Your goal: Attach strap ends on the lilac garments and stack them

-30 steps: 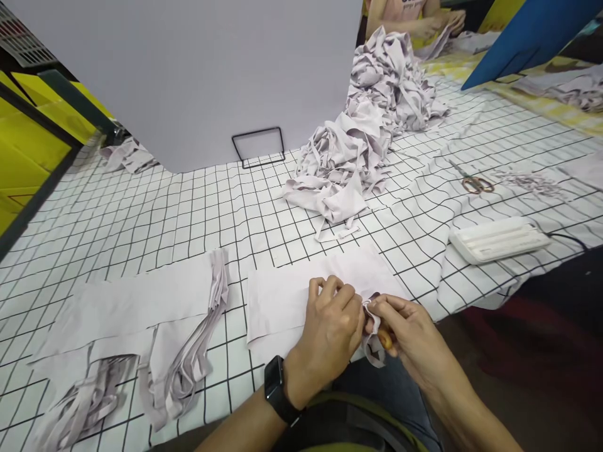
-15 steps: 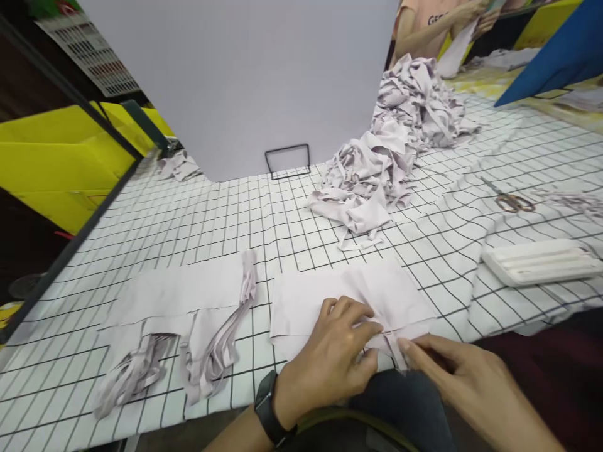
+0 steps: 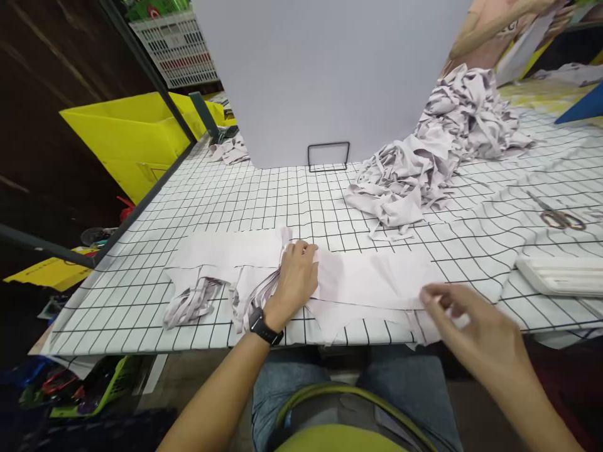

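Pale cloth panel (image 3: pixel 362 279) lies between the two hands, on the checked tablecloth (image 3: pixel 264 201). Left hand (image 3: pixel 296 273): fingers curled at the panel's left end, just beside the stacked pieces (image 3: pixel 221 248); whether it pinches cloth, cannot tell. Right hand (image 3: pixel 480 323): thumb and forefinger at the panel's right end, blurred; gripping or merely touching, cannot tell. Step in hand looks like laying the panel straight. Best done with light, even tension from both ends, creases between the hands smoothed out, strips left of the grip clear of its edge.
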